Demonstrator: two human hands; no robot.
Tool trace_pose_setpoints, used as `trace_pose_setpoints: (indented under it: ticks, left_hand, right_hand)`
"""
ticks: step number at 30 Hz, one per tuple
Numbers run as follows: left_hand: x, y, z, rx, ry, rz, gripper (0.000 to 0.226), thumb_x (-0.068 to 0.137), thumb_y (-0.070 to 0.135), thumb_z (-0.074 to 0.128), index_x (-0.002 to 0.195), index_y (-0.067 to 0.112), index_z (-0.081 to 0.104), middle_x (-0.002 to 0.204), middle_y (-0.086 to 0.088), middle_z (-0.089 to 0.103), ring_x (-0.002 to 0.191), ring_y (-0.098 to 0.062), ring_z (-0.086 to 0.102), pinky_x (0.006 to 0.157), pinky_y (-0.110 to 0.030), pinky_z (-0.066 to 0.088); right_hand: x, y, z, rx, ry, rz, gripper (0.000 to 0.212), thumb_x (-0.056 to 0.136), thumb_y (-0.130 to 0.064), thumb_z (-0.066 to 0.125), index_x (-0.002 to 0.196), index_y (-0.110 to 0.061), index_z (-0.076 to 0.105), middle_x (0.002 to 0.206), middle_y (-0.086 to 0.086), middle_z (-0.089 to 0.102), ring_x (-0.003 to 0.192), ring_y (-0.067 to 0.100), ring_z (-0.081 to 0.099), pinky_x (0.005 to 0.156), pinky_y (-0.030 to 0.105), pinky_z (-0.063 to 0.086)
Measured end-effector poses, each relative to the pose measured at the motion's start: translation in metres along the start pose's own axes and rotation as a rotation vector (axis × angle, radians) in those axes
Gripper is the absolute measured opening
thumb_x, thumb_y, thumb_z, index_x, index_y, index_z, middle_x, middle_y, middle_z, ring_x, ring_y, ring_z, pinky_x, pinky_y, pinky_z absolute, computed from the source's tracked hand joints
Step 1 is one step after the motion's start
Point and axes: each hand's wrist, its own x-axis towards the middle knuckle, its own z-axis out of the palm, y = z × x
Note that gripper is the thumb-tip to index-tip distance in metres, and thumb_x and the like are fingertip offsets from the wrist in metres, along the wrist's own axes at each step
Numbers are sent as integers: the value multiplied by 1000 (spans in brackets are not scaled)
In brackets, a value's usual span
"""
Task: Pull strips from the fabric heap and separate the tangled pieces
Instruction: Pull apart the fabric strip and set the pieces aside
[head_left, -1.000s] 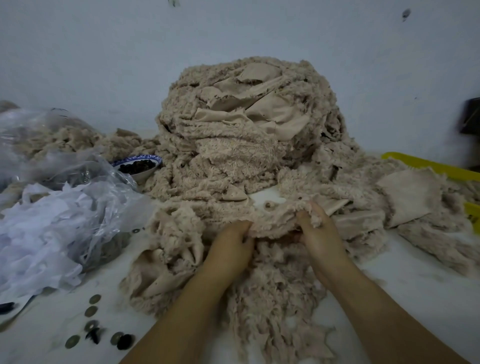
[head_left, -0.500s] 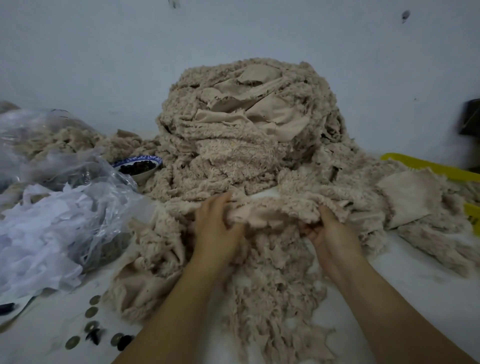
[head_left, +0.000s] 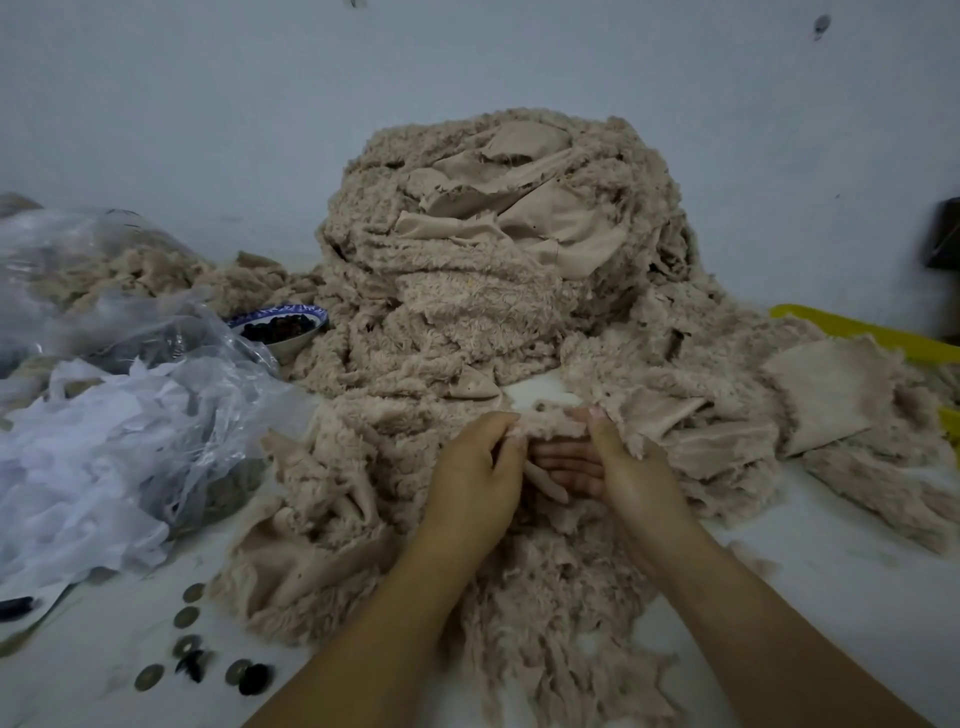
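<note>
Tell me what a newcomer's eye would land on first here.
First, the tall heap of beige fuzzy fabric piled against the wall at centre. Next, the left hand and right hand close together at its foot, pinching a fabric strip between them. Then the crumpled plastic bags on the left.

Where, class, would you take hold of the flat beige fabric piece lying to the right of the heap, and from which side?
Grip the flat fabric piece at its free right edge, coming from the right. That edge lies flat and open, while its left side tucks under the fluffy strips of the heap, so a pull rightward should probably slide it free.
</note>
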Motion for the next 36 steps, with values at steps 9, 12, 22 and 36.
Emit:
trace_pose_setpoints:
  ticks: [9, 12, 22, 36]
  left_hand:
    - [4, 8, 7, -387, 77, -381, 29, 103, 21, 50, 87, -2, 58, 79, -18, 60, 71, -19, 51, 64, -38, 44]
    - [11, 9, -1, -506, 232, -556, 29, 99, 26, 51, 77, 14, 65, 69, -6, 63, 59, -19, 55, 53, -28, 41]
    - [15, -2, -17, -1207, 144, -715, 39, 104, 35, 41, 114, 6, 66, 90, -8, 75, 76, -18, 72, 66, -31, 61]
    - [10, 3, -13, -1218, -9, -671, 45, 89, 30, 49, 123, 3, 58, 113, -17, 53, 101, -32, 47, 85, -43, 37]
  right_hand:
    - [2, 1, 3, -38, 12, -54, 35, 108, -33, 34, 95, -22, 65, 69, 8, 75, 58, 13, 70, 50, 17, 52]
    - [6, -5, -5, 3, 70, -57, 39, 109, -33, 31, 101, -18, 66, 66, 8, 74, 55, 14, 68, 48, 20, 53]
    - [3, 9, -9, -391, -142, -62, 28, 82, -49, 61, 103, -65, 52, 103, -26, 68, 93, -10, 64, 71, 10, 48]
    - [-4, 0, -4, -257, -114, -59, 35, 72, -81, 56, 92, -56, 71, 97, -26, 73, 92, -7, 68, 83, 26, 49]
